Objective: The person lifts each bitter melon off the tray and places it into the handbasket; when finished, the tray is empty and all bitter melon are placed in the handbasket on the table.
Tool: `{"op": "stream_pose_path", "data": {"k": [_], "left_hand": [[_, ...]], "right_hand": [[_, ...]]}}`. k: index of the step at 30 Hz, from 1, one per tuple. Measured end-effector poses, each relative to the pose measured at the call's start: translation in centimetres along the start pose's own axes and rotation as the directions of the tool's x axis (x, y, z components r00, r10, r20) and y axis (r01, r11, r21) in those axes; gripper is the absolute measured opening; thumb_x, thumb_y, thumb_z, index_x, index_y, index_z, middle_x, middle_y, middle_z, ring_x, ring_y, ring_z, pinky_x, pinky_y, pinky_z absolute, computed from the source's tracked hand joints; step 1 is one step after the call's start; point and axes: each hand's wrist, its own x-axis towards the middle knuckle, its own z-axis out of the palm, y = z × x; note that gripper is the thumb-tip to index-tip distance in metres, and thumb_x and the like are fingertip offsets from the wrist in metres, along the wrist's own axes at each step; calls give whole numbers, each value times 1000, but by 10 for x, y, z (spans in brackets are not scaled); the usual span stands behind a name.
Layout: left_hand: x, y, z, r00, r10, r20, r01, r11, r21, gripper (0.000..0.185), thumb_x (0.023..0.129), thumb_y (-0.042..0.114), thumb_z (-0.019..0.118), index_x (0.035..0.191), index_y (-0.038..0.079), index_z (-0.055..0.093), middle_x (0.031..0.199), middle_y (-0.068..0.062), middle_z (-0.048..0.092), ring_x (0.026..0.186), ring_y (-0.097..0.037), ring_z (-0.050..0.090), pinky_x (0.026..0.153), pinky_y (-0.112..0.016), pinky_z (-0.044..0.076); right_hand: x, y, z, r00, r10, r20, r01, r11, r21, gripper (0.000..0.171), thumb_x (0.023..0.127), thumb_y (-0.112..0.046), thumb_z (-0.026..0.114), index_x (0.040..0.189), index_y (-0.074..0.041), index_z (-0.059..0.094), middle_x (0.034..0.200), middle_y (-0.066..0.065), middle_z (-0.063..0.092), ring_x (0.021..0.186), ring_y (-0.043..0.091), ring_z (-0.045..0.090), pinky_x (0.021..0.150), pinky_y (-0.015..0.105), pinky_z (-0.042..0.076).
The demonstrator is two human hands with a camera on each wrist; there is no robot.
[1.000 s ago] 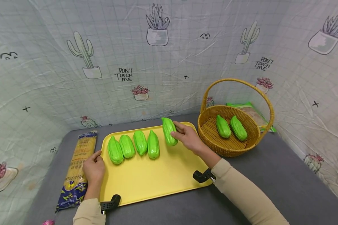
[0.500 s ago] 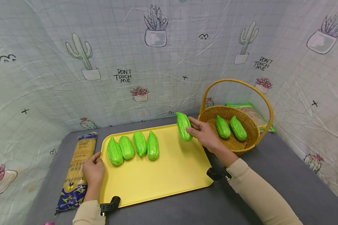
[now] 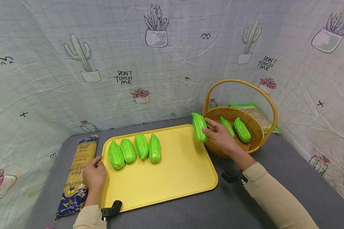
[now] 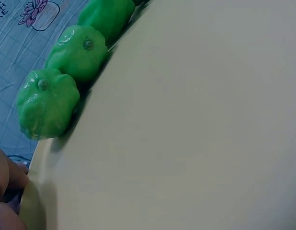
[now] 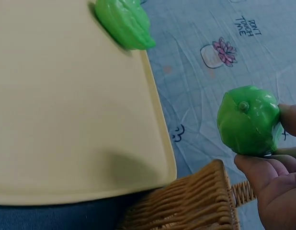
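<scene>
My right hand (image 3: 222, 136) pinches a green ridged gourd (image 3: 199, 128) between thumb and fingers, held up over the tray's far right corner by the basket's left side. In the right wrist view, this gourd's blunt stem end (image 5: 248, 120) faces the camera. My left hand (image 3: 94, 173) holds the left rim of a yellow tray (image 3: 172, 178); in the left wrist view only some of its fingers (image 4: 16, 177) show at the rim. Several similar gourds (image 3: 141, 147) lie in a row along the tray's far left. Two more gourds (image 3: 242, 129) lie inside the wicker basket (image 3: 220, 151), one partly behind my right hand.
The basket's tall arched handle (image 3: 240, 82) rises at the right. Behind the basket lies a green-edged bag (image 3: 253, 113). A long pack of spaghetti (image 3: 78, 175) lies left of the tray on the grey table (image 3: 189, 210). A printed cloth (image 3: 172, 63) hangs behind.
My right hand has carried the gourd rightward from above the tray's middle to beside the basket. My left hand has stayed at the tray's left rim.
</scene>
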Motion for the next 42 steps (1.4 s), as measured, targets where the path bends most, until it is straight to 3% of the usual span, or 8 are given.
{"op": "stream_pose_path", "data": {"k": [12,27,34,42], "left_hand": [[-1,0,-1,1000,15,-3,-15,1000,-5,40,106,7,40,140,-4,59,144,-31,55,130,-48,54,103,-58,49],[0,1,-2,1000,14,1,-14,1000,7,40,106,7,40,139,-3,61,144,-30,55,131,-48,53,104,-58,48],[1,0,-2,1000,14,-1,-14,1000,3,40,106,7,40,138,-3,61,144,-30,56,133,-47,52,104,-58,48],[1,0,-2,1000,21,-6,-21,1000,5,40,105,6,40,138,-3,62,144,-30,56,133,-47,52,106,-58,47]], "right_hand": [[-4,-3,-14,999,23,-32,-23,999,-22,70,108,-27,50,165,-9,13,172,18,13,159,37,17,123,54,33],[-2,7,-31,993,80,-85,-80,997,4,71,108,-28,50,165,-10,10,170,20,17,156,37,25,122,53,34],[1,16,-37,990,103,-93,-103,995,10,69,109,-21,47,164,-6,7,170,22,12,157,38,21,122,53,34],[5,24,-39,986,137,-97,-144,987,-70,68,109,-23,48,164,-5,12,169,25,14,156,41,23,121,53,36]]}}
